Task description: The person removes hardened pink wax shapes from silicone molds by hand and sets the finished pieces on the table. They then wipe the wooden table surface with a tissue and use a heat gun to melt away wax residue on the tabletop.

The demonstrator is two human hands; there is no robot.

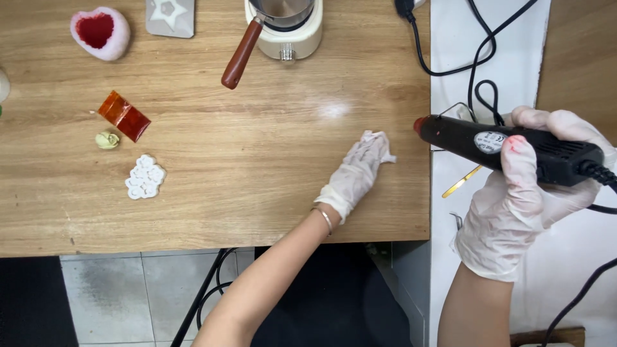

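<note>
Melting pot cut off by top edge, contents unseen. Grey star mould also cropped at top. Cable from glue gun runs off right edge. Left hand fingertips hidden under crumpled white tissue.

Both hands wear thin pale gloves, with bare forearms rising from the lower edge. The left hand lies stretched forward, palm down, fingers together and nearly flat, a thin bangle at its wrist. The right hand is raised at the right, fingers curled shut in a fist-like grip, thumb over the top.
</note>
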